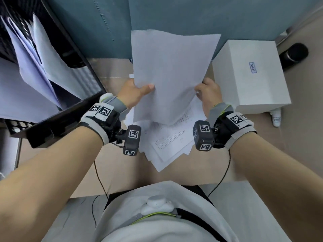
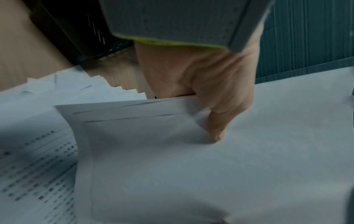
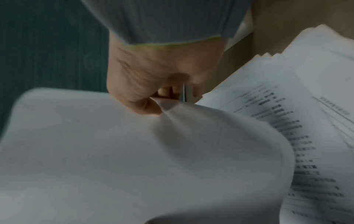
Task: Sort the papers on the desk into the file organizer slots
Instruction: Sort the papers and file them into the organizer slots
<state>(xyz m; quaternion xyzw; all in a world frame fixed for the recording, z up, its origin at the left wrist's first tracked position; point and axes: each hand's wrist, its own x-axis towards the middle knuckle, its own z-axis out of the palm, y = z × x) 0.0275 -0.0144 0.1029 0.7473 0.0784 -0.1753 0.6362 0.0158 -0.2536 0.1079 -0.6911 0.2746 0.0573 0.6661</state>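
Note:
A thin bundle of white sheets [image 1: 171, 74] is held up over the desk, blank backs toward me. My left hand [image 1: 136, 92] grips its left edge with the thumb on top; the same thumb [image 2: 218, 128] presses the sheets [image 2: 210, 166] in the left wrist view. My right hand [image 1: 208, 93] pinches the right edge, and the sheet [image 3: 114, 151] puckers at that pinch [image 3: 153, 106]. Beneath lies a fanned pile of printed papers [image 1: 167, 142] on the desk. The black file organizer [image 1: 52, 84] at the left holds papers in its slots.
A white box [image 1: 250, 75] stands on the desk right of the held sheets, with a black cylinder [image 1: 293, 55] behind it. A teal partition wall [image 1: 174, 14] closes the back. The beige desk [image 1: 118, 72] shows between organizer and papers.

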